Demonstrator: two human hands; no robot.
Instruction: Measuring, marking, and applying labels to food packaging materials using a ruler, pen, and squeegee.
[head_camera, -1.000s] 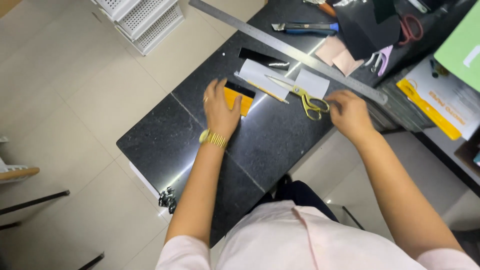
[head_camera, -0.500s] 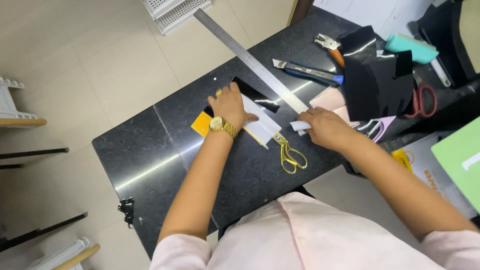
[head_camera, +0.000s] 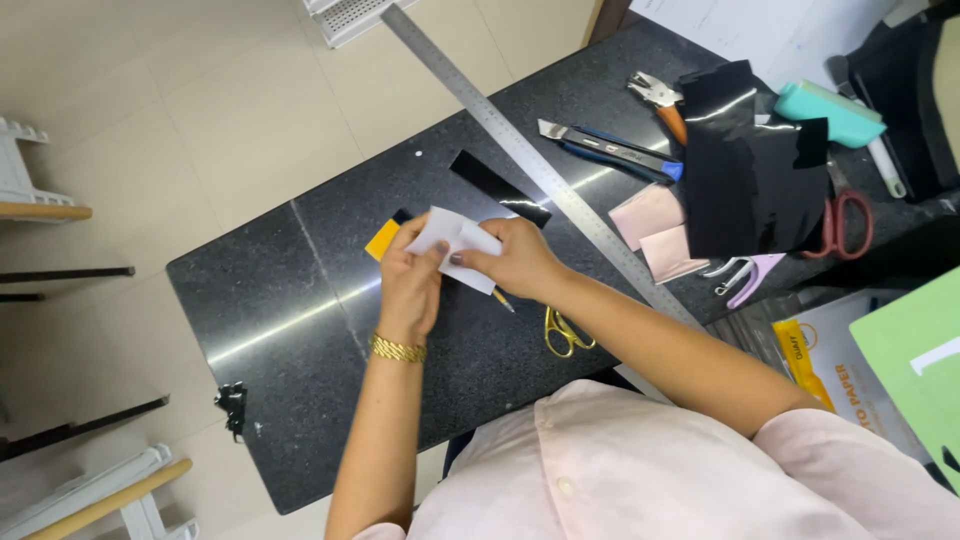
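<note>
White paper (head_camera: 455, 240): held above the black table (head_camera: 300, 330), between both hands.
Left hand (head_camera: 410, 280): fingers pinched its left edge.
Right hand (head_camera: 510, 262): fingers pinched its right side.
Hidden: yellow card (head_camera: 382, 240) half under the left hand; scissors (head_camera: 565, 330) partly behind the right forearm.
Beyond: steel ruler (head_camera: 530, 160), black strip (head_camera: 497, 187).

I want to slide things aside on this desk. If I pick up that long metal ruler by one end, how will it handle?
The metal ruler is long and thin, so it would probably sag and wobble when lifted by one end. It looks smooth and lies flat on the polished black table, so it should slide easily. Its far end overhangs the table edge, so a careless push might tip it off.
</note>
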